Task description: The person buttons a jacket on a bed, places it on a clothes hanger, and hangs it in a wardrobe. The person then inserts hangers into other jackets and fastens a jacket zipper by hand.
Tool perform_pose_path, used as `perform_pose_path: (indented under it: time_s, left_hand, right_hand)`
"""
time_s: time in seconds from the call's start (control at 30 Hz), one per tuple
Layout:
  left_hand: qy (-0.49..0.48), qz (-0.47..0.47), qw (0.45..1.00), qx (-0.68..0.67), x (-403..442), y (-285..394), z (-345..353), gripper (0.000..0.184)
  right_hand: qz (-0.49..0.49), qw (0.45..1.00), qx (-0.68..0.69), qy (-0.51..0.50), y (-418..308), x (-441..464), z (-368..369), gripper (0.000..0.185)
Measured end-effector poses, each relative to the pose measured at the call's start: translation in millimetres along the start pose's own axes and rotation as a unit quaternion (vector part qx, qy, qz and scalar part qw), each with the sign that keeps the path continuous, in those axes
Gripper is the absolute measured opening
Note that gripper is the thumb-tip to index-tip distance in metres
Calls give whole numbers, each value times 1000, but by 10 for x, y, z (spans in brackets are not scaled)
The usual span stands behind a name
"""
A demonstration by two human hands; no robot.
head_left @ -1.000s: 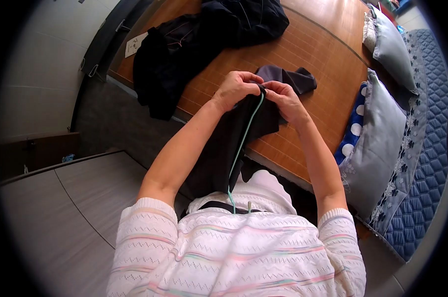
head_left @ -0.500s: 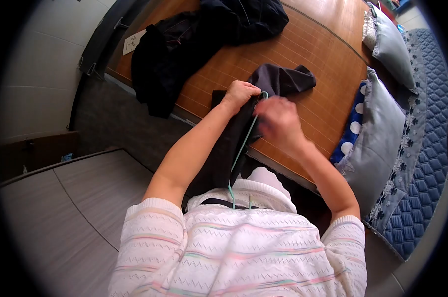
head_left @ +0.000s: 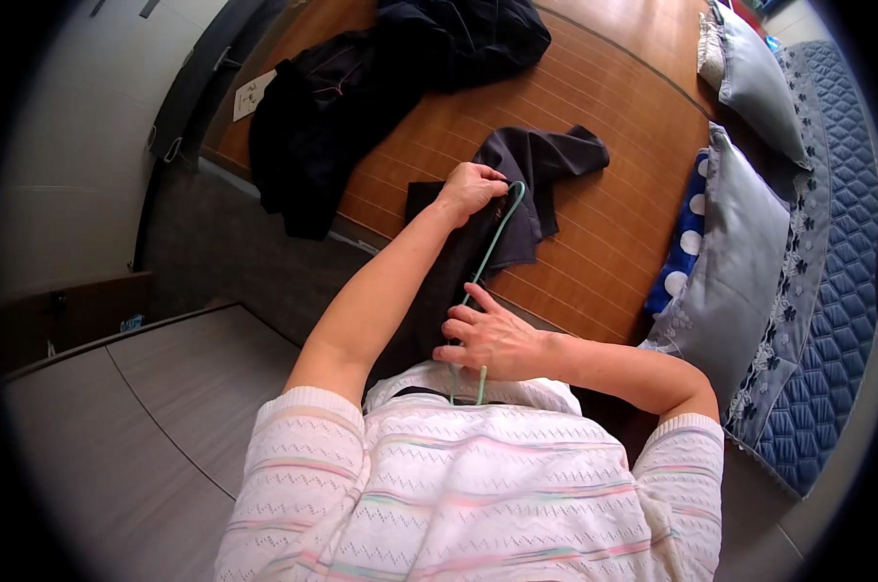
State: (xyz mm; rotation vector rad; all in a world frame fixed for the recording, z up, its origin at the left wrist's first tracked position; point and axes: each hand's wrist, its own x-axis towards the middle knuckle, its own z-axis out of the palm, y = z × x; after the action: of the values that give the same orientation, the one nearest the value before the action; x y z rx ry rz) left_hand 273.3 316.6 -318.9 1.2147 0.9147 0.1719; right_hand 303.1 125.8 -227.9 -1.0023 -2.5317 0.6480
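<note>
A dark grey garment (head_left: 441, 262) hangs down over the bed's near edge in front of me, its far part (head_left: 545, 160) lying crumpled on the bed mat. My left hand (head_left: 472, 191) pinches its upper edge beside the bent end of a pale green hanger (head_left: 497, 231). The hanger runs along the garment toward my body, and another green end of it (head_left: 482, 385) shows at my waist. Lower down, my right hand (head_left: 497, 338) lies over the hanger and cloth with its fingers apart. Part of the hanger is hidden under it.
Other dark clothes (head_left: 332, 116) lie on the woven bed mat (head_left: 604, 107), beside a small white card (head_left: 253, 95). Grey pillows (head_left: 734, 262) and a blue polka-dot cloth (head_left: 689, 242) are at the right, next to a quilted blue mat (head_left: 817, 359). A grey panelled surface (head_left: 148, 398) is at lower left.
My right hand has moved down from the hanger's far end toward my waist, its fingers spreading. My left hand keeps its pinch on the garment.
</note>
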Motion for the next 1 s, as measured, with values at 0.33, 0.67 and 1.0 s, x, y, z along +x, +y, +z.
perform_pose_path:
  time_s: [0.33, 0.67, 1.0]
  left_hand:
    - [-65, 60, 890, 447, -300, -3, 161, 55]
    - [25, 197, 819, 538, -381, 151, -733, 31]
    - [174, 458, 650, 581, 401, 1639, -794, 35]
  right_hand:
    - [71, 997, 36, -5, 186, 105, -110, 31]
    - [282, 880, -24, 382, 1054, -600, -1090, 22]
    - [525, 553, 336, 553, 987, -1793, -866, 30]
